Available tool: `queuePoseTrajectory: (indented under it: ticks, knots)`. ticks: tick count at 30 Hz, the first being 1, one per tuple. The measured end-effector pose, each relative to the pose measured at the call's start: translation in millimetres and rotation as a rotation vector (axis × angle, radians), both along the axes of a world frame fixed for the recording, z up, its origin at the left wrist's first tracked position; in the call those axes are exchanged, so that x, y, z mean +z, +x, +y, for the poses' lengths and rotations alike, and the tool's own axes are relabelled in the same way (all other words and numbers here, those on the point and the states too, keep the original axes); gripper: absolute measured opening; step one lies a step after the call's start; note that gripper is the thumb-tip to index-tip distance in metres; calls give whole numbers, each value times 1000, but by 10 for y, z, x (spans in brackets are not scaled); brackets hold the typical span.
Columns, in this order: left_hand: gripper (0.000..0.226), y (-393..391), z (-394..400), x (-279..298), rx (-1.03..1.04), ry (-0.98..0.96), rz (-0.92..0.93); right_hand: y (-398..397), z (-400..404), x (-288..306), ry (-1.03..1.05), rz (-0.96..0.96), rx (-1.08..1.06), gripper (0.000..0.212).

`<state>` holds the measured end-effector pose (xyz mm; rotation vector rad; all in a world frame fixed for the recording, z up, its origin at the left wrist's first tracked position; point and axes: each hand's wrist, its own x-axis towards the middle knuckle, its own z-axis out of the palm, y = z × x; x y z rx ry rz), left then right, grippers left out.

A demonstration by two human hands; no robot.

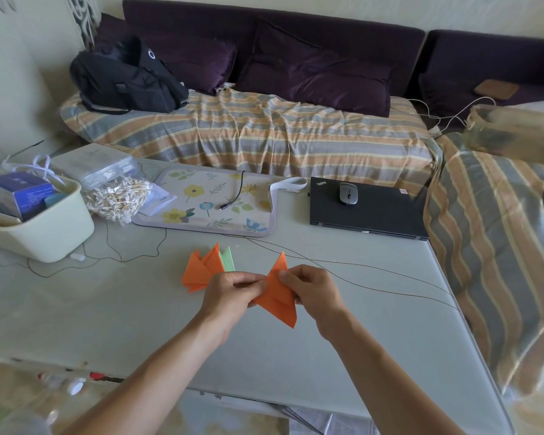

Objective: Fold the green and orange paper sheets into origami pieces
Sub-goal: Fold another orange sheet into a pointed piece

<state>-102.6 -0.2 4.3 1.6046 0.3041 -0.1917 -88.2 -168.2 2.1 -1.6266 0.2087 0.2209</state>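
Note:
Above the pale table (107, 309) I hold a folded orange paper piece (277, 296) with pointed tips. My left hand (230, 293) pinches its left side, and my right hand (311, 290) pinches its upper right part. Behind my left hand, a stack of folded orange pieces (201, 268) lies on the table. A folded green piece (228, 259) pokes out at its right edge.
A cream bin (44, 233) with boxes and a bag of cotton swabs (120, 196) stand at the left. A floral mat (201, 202) with a cable lies at the back. A black laptop (368, 211) carries a mouse (348, 193). Thin wires (358, 271) cross the table. A striped sofa surrounds it.

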Motion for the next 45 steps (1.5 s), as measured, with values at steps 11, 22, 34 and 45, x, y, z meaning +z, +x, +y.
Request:
queuePoseTrajectory:
  ticks: [11,22,34,45]
  knots:
    - [11,26,7,-12,35,48,50,4,-9,-41,-171,13,44,22]
    - [9,31,21,-69,72,117,34,-33,27,-32,-152,55,166,17]
    - [12,49,28,-36,190,173,-12,-51,32,7,-175,34,226,18]
    - [27,56,27,60,225,137,-21,-73,27,0,-267,37,329,15]
